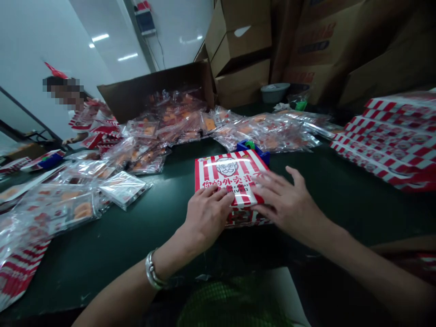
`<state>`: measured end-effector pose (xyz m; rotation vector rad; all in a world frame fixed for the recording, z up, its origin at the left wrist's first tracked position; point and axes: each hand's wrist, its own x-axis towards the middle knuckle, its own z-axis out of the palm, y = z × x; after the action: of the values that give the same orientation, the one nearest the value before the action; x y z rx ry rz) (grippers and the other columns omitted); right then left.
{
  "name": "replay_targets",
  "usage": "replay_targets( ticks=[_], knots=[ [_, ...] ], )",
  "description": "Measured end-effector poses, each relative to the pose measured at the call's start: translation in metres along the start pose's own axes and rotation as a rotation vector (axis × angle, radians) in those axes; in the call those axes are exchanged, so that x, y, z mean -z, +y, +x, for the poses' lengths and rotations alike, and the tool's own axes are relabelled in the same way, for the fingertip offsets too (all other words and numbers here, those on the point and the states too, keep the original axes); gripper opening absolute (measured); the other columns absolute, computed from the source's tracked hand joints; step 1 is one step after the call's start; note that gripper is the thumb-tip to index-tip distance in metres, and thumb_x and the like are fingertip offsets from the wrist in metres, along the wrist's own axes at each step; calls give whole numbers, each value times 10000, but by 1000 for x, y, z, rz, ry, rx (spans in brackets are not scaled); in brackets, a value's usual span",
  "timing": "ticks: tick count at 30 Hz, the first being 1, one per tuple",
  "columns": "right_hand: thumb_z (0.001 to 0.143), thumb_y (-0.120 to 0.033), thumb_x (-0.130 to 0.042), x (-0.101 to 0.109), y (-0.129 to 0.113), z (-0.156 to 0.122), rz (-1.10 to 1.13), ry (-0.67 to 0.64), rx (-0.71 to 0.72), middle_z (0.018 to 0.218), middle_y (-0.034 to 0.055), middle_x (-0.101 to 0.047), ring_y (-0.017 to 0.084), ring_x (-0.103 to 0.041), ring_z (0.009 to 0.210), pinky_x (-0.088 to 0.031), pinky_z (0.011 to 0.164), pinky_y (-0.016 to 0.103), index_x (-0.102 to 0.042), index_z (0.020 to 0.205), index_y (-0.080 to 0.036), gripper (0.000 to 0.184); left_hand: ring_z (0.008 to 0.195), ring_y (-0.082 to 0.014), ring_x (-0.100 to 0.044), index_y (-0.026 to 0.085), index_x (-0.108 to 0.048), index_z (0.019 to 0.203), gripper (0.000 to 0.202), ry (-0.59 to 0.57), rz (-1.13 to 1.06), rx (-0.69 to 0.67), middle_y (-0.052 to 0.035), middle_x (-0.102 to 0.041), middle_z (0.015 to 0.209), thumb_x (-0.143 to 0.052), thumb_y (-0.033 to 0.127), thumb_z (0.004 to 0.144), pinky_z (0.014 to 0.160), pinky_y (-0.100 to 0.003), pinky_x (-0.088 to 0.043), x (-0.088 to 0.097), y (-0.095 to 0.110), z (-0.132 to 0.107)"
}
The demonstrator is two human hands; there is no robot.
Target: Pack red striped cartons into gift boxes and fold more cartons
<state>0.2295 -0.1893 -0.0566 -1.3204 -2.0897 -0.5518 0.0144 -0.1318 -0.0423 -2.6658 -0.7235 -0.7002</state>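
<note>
Striped box (223,177), red and white, rests on the dark green table (153,238) directly under both hands; from my remote seat I see its printed top and part of its near side. Left hand (208,212): palm down, open with fingers a little bent, lying across the near left part of the top. Silver bracelet (151,270) on that wrist. Right hand (286,197): open, thumb raised, fingers laid over the right edge of the top; slightly blurred, so I cannot tell how firmly it presses.

Just beyond the box, a blue container (264,156) with something green in it. Farther ahead of the hands I note a bank of clear plastic packets (265,129), running leftward in front of an open carton (153,93). One pale packet (123,187) lies left of the left hand, well apart from it. Right of the right hand, a stack of red-and-white checked packaging (391,141). Far ahead, a grey tub (274,93) near stacked cardboard boxes (243,50). Far left, a co-worker (93,116) stands beside red-and-white packaging.
</note>
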Motion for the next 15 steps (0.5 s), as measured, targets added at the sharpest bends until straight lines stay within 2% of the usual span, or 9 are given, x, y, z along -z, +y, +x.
replay_targets(
  ticks=[2,4,6,8,11,13,15],
  knots=[
    [887,-302,-599,-4,8,-1,-39,-45,0,1261,170,-604,377,-486,1234,-426,975,579,-617,1184,-135,341,1043,-269,-631,182,-629,1100,224,87,10,11,-43,-708,1114,-548,237,898,852,-408,-528,-5,2,-1],
    [895,-300,-580,-10,14,-3,-52,-38,9,1269,174,-595,370,-462,1257,-495,948,506,-598,1229,-111,384,1095,-283,-607,171,-607,1154,261,149,23,32,-55,-686,1164,-526,226,912,900,-435,-513,-9,1,-5],
    [913,-309,-542,-12,17,-5,-64,-44,37,1260,170,-600,369,-476,1242,-516,938,497,-599,1228,-103,380,1135,-290,-585,161,-576,1204,302,77,-3,-10,-75,-660,1211,-518,220,913,940,-453,-501,-4,-5,-9],
    [927,-327,-506,-10,18,-4,-78,-90,66,1274,170,-587,376,-481,1232,-536,910,503,-590,1241,-106,392,1203,-288,-541,170,-535,1258,351,-81,-69,-80,-91,-608,1286,-504,197,910,984,-466,-482,9,-18,-12],
    [946,-338,-460,-6,18,-1,-88,-161,77,1304,163,-562,374,-482,1227,-553,877,496,-565,1275,-129,403,1264,-271,-491,206,-509,1282,363,-249,-151,-62,-98,-566,1332,-465,183,922,1021,-477,-461,31,-41,-17],
    [952,-337,-443,-7,18,-1,-99,-172,72,1312,175,-551,376,-476,1231,-541,892,503,-554,1286,-121,412,1242,-259,-514,196,-506,1275,350,-246,-155,-39,-103,-585,1302,-438,170,933,1040,-484,-447,32,-51,-23],
    [954,-322,-440,-12,17,-2,-121,-156,59,1309,195,-548,384,-466,1237,-519,920,516,-552,1283,-95,415,1240,-254,-516,163,-486,1287,365,-172,-131,-52,-119,-593,1286,-415,134,930,1057,-481,-437,22,-55,-31]
  ],
)
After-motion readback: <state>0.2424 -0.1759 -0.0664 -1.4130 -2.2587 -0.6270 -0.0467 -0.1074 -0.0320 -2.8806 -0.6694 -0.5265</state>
